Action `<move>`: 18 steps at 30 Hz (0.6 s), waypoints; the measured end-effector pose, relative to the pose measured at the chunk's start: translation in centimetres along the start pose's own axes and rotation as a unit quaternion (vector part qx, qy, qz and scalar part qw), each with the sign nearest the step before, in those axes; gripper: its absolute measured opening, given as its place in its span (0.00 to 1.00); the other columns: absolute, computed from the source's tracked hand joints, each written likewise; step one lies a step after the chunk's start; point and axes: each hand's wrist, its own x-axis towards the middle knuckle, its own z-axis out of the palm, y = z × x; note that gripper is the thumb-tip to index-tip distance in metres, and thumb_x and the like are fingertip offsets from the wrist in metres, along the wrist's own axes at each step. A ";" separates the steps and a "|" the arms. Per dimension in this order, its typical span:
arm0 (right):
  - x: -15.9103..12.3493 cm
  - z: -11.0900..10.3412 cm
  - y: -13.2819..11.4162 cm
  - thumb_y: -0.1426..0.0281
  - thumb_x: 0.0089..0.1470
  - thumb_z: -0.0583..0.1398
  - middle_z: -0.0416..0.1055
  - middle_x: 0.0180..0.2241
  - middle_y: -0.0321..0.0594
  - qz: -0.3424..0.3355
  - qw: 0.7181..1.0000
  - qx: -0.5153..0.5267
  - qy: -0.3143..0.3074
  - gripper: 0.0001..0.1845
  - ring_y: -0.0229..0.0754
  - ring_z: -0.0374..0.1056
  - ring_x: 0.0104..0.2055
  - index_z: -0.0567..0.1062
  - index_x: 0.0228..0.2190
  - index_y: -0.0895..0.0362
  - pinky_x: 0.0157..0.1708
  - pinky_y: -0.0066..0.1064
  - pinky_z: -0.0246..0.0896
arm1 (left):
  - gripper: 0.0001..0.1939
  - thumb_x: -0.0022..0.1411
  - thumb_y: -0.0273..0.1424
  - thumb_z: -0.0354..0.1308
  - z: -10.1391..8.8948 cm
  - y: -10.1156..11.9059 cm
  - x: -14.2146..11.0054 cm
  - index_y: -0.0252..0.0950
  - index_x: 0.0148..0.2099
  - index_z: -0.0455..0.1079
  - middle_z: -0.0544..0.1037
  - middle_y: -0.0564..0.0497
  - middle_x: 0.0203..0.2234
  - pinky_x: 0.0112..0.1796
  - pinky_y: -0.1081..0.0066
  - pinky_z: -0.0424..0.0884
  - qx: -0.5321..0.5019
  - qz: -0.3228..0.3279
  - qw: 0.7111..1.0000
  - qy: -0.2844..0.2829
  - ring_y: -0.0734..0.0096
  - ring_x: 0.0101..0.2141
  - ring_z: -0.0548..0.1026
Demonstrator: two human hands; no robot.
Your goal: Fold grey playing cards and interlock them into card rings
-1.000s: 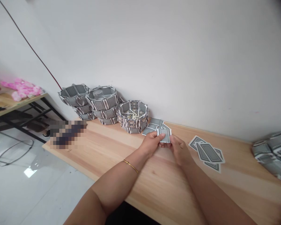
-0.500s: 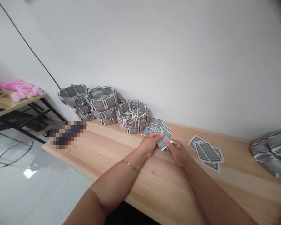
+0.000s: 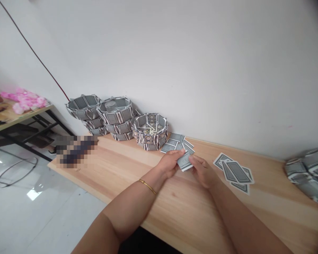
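A grey patterned playing card (image 3: pixel 184 161), back side up, is held between my two hands above the table. My left hand (image 3: pixel 171 163) pinches its left edge with the thumb on top. On the card's right edge my right hand (image 3: pixel 201 168) grips with thumb and fingers; most of those fingers are hidden behind it. Just beyond the hands, several folded card pieces (image 3: pixel 172 144) lie overlapping on the wood. To the right of my right hand, several flat playing cards (image 3: pixel 234 172) lie in a loose overlapping pile.
On the wooden table (image 3: pixel 116 169), a round card basket (image 3: pixel 150 135) stands behind my left hand. Further left are stacked card baskets (image 3: pixel 118 116) and another stack (image 3: pixel 87 109). More woven card work (image 3: pixel 308 174) sits at the right. Pink fluffy material (image 3: pixel 25 100) lies on a second table.
The card between my hands has turned slightly, so more of its patterned face shows. My right thumb has shifted a little along its edge. The baskets and piles stay put.
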 end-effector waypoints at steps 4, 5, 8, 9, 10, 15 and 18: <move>0.0 0.1 0.2 0.52 0.53 0.55 0.68 0.25 0.38 0.003 0.999 0.046 0.008 0.18 0.43 0.63 0.29 0.69 0.24 0.53 0.31 0.33 0.60 | 0.21 0.43 0.43 0.69 -0.1 -0.1 0.1 0.29 0.27 0.71 0.73 0.51 0.20 0.30 0.72 0.64 0.029 0.010 1.000 -0.001 0.75 0.23 0.69; 0.1 0.1 0.2 0.53 0.54 0.55 0.68 0.26 0.39 0.002 0.998 0.058 0.010 0.18 0.43 0.63 0.30 0.69 0.24 0.53 0.31 0.33 0.60 | 0.21 0.43 0.43 0.69 -0.2 -0.2 0.1 0.29 0.27 0.71 0.73 0.51 0.20 0.30 0.72 0.64 0.040 0.012 0.999 -0.002 0.76 0.23 0.68; 0.1 0.0 0.2 0.54 0.54 0.55 0.69 0.27 0.39 0.004 0.996 0.083 0.013 0.17 0.43 0.63 0.30 0.70 0.25 0.53 0.32 0.34 0.62 | 0.21 0.43 0.43 0.68 -0.3 -0.3 0.1 0.29 0.27 0.71 0.72 0.52 0.19 0.29 0.73 0.63 0.055 0.008 0.998 -0.009 0.78 0.22 0.67; 0.2 0.0 0.1 0.54 0.54 0.56 0.69 0.28 0.39 0.007 0.996 0.086 0.011 0.17 0.43 0.64 0.31 0.70 0.25 0.53 0.33 0.34 0.62 | 0.21 0.44 0.43 0.68 -0.3 -0.3 0.1 0.29 0.27 0.71 0.73 0.52 0.20 0.29 0.73 0.64 0.051 0.005 0.999 -0.011 0.78 0.22 0.68; 0.2 0.0 0.0 0.54 0.54 0.56 0.69 0.28 0.40 0.010 0.996 0.090 0.009 0.16 0.43 0.64 0.32 0.71 0.25 0.54 0.34 0.34 0.62 | 0.21 0.44 0.43 0.68 -0.4 -0.3 0.1 0.29 0.28 0.71 0.73 0.52 0.21 0.30 0.73 0.64 0.045 0.004 0.999 -0.013 0.77 0.23 0.68; 0.4 0.5 -0.3 0.55 0.53 0.57 0.67 0.26 0.38 0.000 0.992 0.118 0.036 0.16 0.41 0.63 0.30 0.69 0.25 0.54 0.32 0.33 0.62 | 0.19 0.46 0.42 0.67 -0.5 -0.2 0.1 0.29 0.30 0.71 0.73 0.52 0.22 0.27 0.75 0.63 0.041 0.022 0.999 -0.025 0.78 0.23 0.68; 0.5 0.6 -0.1 0.54 0.54 0.56 0.65 0.23 0.35 -0.010 0.990 0.119 0.074 0.17 0.40 0.62 0.27 0.67 0.24 0.54 0.28 0.31 0.61 | 0.20 0.44 0.42 0.68 -0.4 -0.3 0.0 0.29 0.28 0.70 0.71 0.53 0.19 0.24 0.75 0.61 0.074 0.016 0.997 -0.034 0.80 0.19 0.66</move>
